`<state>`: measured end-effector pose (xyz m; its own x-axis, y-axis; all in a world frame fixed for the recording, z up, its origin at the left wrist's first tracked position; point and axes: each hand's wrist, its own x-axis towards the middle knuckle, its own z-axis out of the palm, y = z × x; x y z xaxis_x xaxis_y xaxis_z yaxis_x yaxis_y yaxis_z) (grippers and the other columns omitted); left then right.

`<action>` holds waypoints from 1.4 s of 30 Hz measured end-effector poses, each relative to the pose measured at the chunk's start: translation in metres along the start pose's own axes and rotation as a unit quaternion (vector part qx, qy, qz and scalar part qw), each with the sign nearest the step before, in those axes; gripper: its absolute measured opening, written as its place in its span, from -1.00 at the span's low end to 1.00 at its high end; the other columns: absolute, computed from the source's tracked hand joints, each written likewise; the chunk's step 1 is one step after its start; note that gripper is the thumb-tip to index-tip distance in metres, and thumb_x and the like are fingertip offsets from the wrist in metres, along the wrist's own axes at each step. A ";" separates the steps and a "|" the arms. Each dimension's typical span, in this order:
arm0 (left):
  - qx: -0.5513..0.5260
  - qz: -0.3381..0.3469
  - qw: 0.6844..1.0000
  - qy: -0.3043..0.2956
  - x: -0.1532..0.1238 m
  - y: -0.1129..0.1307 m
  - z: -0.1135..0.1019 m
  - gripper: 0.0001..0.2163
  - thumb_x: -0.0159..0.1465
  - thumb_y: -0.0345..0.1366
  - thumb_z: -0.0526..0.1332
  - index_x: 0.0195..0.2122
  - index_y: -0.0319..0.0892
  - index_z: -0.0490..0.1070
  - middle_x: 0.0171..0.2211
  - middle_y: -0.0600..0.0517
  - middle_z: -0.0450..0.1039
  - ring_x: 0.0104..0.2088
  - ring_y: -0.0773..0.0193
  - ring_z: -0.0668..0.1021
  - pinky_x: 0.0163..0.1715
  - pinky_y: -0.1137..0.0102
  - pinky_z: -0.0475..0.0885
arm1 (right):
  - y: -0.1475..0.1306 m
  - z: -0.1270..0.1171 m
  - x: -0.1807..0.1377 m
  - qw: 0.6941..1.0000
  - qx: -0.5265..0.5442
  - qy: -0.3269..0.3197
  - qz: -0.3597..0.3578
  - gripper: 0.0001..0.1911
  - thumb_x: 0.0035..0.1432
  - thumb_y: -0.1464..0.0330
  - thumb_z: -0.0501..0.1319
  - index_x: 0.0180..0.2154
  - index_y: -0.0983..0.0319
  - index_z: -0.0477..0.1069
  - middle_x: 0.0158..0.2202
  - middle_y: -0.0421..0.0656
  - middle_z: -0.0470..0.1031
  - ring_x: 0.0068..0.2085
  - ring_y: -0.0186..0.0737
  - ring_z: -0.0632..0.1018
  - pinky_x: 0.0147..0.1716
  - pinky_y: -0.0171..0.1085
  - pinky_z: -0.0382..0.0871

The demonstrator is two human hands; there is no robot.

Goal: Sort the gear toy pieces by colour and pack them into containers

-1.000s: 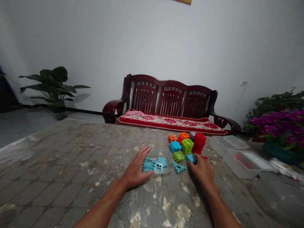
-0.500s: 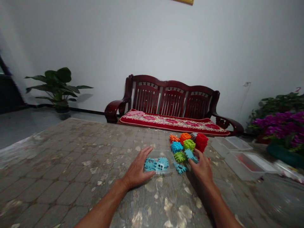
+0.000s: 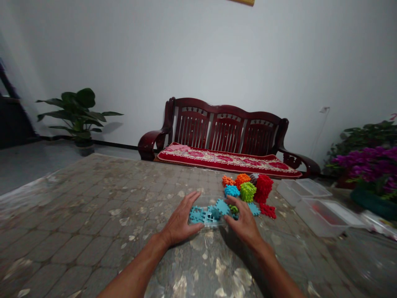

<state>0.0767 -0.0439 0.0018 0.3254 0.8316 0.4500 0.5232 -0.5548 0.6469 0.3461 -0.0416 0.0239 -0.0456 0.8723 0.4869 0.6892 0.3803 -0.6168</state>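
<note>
My left hand lies flat against the left side of a small clear plastic box on the table, fingers stretched out. The box holds several light-blue toothed building pieces. My right hand is at the box's right edge, its fingers pinching one light-blue piece over the box. Behind lies a pile of coloured pieces: orange, blue, green and a red stack. Another loose blue piece lies right of my hand.
The table has a brown stone-pattern cover. Two clear tubs stand at the right. A dark wooden bench with a red cushion is behind, a potted plant at the left, purple flowers at the right.
My right hand picked a light-blue piece from beside the pile and carried it left to the clear box. My left hand stayed on the box.
</note>
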 end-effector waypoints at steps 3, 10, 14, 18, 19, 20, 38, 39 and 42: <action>0.000 -0.002 1.000 0.004 0.000 0.000 0.000 -0.13 0.12 -0.35 0.36 0.46 -0.10 0.07 0.46 -0.18 0.09 0.45 -0.11 0.20 0.42 -0.06 0.18 | 0.003 0.005 0.002 1.000 0.014 -0.008 -0.002 -0.39 -0.02 0.38 0.28 0.13 0.14 0.51 0.01 -0.07 0.63 0.07 0.00 0.57 0.15 -0.03 0.41; -0.002 -0.003 1.000 0.001 0.000 0.001 0.000 -0.13 0.12 -0.35 0.35 0.46 -0.09 0.06 0.46 -0.19 0.08 0.46 -0.11 0.19 0.43 -0.08 0.16 | 0.023 0.005 0.005 0.999 0.001 0.043 0.021 -0.50 0.02 0.30 0.20 0.03 0.16 0.59 0.02 -0.05 0.62 0.08 0.00 0.56 0.18 -0.03 0.39; -0.003 -0.002 1.000 0.000 0.000 0.000 0.000 -0.14 0.13 -0.35 0.34 0.46 -0.10 0.05 0.46 -0.21 0.08 0.45 -0.12 0.19 0.43 -0.10 0.15 | 0.042 -0.010 0.007 0.991 -0.073 0.086 0.079 -0.52 0.07 0.30 0.15 0.01 0.21 0.60 -0.01 -0.03 0.64 0.05 0.02 0.57 0.14 -0.05 0.41; -0.001 0.000 1.000 0.003 -0.001 -0.002 0.000 -0.15 0.15 -0.35 0.34 0.46 -0.06 0.05 0.47 -0.19 0.06 0.46 -0.13 0.18 0.42 -0.11 0.15 | 0.059 -0.029 0.006 0.963 -0.216 0.074 0.141 -0.46 0.10 0.35 0.17 0.13 0.25 0.53 0.06 0.00 0.62 0.08 0.06 0.55 0.14 -0.07 0.37; -0.001 0.001 1.000 0.003 -0.001 -0.002 0.000 -0.15 0.15 -0.35 0.34 0.46 -0.05 0.04 0.47 -0.19 0.06 0.46 -0.13 0.18 0.42 -0.12 0.15 | 0.062 -0.033 0.005 0.956 -0.246 0.062 0.148 -0.45 0.11 0.36 0.18 0.15 0.25 0.51 0.08 0.00 0.61 0.09 0.06 0.55 0.13 -0.09 0.37; 0.000 0.002 1.000 0.002 -0.001 -0.002 0.000 -0.15 0.15 -0.36 0.33 0.46 -0.05 0.04 0.47 -0.20 0.06 0.46 -0.13 0.17 0.42 -0.13 0.15 | 0.065 -0.036 0.004 0.949 -0.271 0.049 0.152 -0.45 0.13 0.37 0.18 0.17 0.24 0.50 0.10 0.00 0.60 0.09 0.05 0.55 0.13 -0.10 0.36; -0.003 0.004 1.000 0.002 -0.001 -0.004 0.001 -0.17 0.18 -0.32 0.34 0.46 -0.04 0.05 0.47 -0.20 0.06 0.45 -0.16 0.19 0.41 -0.14 0.16 | 0.080 -0.038 -0.003 0.922 -0.359 0.028 0.145 -0.44 0.18 0.28 0.22 0.22 0.22 0.42 0.02 0.10 0.61 -0.01 0.15 0.58 -0.04 -0.02 0.39; -0.003 0.003 1.000 0.001 -0.001 -0.004 0.001 -0.17 0.18 -0.33 0.34 0.46 -0.04 0.04 0.47 -0.20 0.06 0.45 -0.15 0.19 0.41 -0.14 0.15 | 0.079 -0.039 -0.003 0.920 -0.364 0.029 0.145 -0.43 0.18 0.28 0.22 0.22 0.22 0.41 0.03 0.09 0.61 -0.01 0.14 0.59 -0.04 -0.03 0.39; 0.000 0.002 1.000 0.001 -0.001 -0.004 0.001 -0.17 0.17 -0.34 0.34 0.46 -0.05 0.05 0.46 -0.20 0.08 0.45 -0.15 0.19 0.41 -0.14 0.15 | 0.077 -0.039 -0.004 0.915 -0.375 0.031 0.147 -0.44 0.18 0.28 0.21 0.22 0.19 0.41 0.01 0.05 0.63 -0.02 0.11 0.59 -0.04 -0.05 0.39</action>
<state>0.0751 -0.0426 -0.0019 0.3263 0.8294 0.4535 0.5223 -0.5580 0.6449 0.4278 -0.0275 -0.0012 0.2460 0.8750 0.4171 0.9685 -0.2052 -0.1409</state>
